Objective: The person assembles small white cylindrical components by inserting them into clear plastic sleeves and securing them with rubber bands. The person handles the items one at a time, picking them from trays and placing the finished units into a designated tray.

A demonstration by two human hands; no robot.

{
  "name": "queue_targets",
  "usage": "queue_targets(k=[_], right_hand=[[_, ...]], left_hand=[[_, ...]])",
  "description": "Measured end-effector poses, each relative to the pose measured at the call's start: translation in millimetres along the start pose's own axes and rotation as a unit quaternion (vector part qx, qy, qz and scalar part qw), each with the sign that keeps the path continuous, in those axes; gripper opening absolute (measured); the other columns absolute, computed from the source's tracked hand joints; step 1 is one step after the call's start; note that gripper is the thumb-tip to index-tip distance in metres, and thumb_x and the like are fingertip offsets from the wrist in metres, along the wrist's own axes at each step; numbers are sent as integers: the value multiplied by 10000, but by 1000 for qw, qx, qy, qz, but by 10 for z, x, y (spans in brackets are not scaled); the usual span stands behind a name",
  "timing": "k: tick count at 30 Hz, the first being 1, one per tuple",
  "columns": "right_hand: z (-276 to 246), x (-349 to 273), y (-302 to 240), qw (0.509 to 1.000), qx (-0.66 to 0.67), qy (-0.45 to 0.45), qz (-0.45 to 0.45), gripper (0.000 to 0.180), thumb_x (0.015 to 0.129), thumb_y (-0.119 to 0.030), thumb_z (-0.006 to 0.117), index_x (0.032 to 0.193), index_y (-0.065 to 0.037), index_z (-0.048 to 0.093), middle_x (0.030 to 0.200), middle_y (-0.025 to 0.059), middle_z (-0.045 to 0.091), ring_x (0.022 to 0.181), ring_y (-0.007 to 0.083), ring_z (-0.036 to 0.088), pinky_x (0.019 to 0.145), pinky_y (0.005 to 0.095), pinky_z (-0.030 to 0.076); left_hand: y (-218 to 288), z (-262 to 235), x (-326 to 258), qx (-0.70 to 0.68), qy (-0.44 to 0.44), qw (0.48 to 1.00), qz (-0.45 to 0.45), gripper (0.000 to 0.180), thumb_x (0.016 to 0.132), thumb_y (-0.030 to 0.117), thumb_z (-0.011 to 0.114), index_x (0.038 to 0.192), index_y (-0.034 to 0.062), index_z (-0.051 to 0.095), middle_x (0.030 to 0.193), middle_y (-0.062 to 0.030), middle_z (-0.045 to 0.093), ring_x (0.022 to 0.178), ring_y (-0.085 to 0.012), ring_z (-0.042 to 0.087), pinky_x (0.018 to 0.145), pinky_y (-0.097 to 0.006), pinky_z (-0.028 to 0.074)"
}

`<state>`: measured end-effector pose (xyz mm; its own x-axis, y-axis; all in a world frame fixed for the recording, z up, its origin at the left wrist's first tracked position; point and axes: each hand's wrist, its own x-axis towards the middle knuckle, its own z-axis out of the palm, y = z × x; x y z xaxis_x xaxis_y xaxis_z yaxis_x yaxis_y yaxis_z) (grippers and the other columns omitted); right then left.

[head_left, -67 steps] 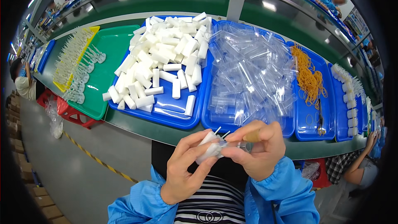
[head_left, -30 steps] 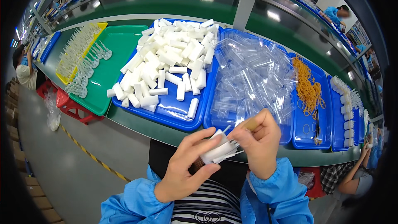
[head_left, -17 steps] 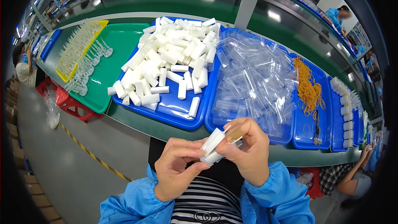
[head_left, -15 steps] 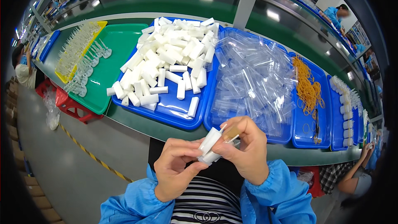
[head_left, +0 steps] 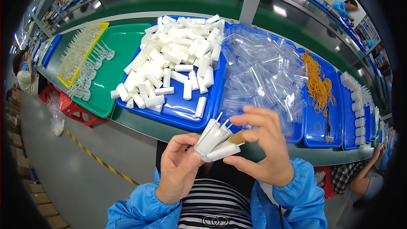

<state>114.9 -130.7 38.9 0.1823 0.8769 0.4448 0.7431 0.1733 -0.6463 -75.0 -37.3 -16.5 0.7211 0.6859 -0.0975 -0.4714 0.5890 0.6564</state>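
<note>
Low in front of me, my left hand (head_left: 179,167) grips the base of a cluster of white foam pieces (head_left: 213,138). The pieces fan out from a pale base, and thin clear rods stick out of their upper ends. To the right of the cluster, my right hand (head_left: 271,154) has its fingers and thumb apart. One fingertip is close to a rod; whether it touches cannot be made out. A brown wrap (head_left: 238,137) covers part of one right-hand finger. Beyond the hands, loose white foam blocks (head_left: 180,51) lie heaped in a blue tray (head_left: 174,114).
Rightward stand a blue tray of clear plastic tubes (head_left: 263,76), another with orange rubber bands (head_left: 319,85) and dark tweezers (head_left: 328,129), then white assembled pieces (head_left: 359,118). Leftward, a green tray (head_left: 123,42) and a yellow tray (head_left: 69,84) carry clear pronged parts. Other people work nearby.
My right fingers have come off the foam piece and spread apart. The cluster has tipped more upright and fanned out in my left hand, showing more rods.
</note>
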Motion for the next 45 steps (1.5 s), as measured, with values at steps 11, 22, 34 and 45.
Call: queue_targets(k=[11, 22, 34, 45], right_hand=[[5, -40, 74, 997, 31, -49, -48, 285, 694, -141, 872, 904, -119, 680, 964, 11, 704, 1120, 243, 612, 1006, 525, 390], [37, -308, -60, 951, 201, -11, 236, 339, 764, -113, 861, 1026, -61, 652, 982, 63, 682, 954, 143, 630, 789, 288, 482], [55, -294, 117, 951, 270, -85, 124, 347, 800, 28, 767, 1121, -6, 639, 1123, 122, 624, 1026, 213, 635, 892, 321, 519], [-48, -112, -27, 973, 158, -83, 150, 338, 784, 13, 766, 1108, -6, 671, 1071, 135, 651, 998, 257, 651, 879, 350, 524]], left_hand=[[-42, 32, -36, 58, 24, 998, -10, 313, 930, 109, 677, 1184, 41, 506, 1268, -121, 530, 1194, -246, 576, 1006, -434, 505], [-23, -46, 42, 380, -125, 870, 286, 441, 787, -77, 774, 1159, -16, 545, 1226, -160, 490, 1225, -412, 582, 988, -422, 550], [106, -87, 64, 302, -162, 934, 101, 401, 867, -16, 723, 1229, -12, 552, 1376, -188, 447, 1214, -256, 570, 967, -363, 560], [210, -156, 90, 308, -134, 935, 111, 334, 869, -77, 693, 1193, -67, 612, 1412, -221, 456, 1250, -310, 559, 1007, -402, 544]])
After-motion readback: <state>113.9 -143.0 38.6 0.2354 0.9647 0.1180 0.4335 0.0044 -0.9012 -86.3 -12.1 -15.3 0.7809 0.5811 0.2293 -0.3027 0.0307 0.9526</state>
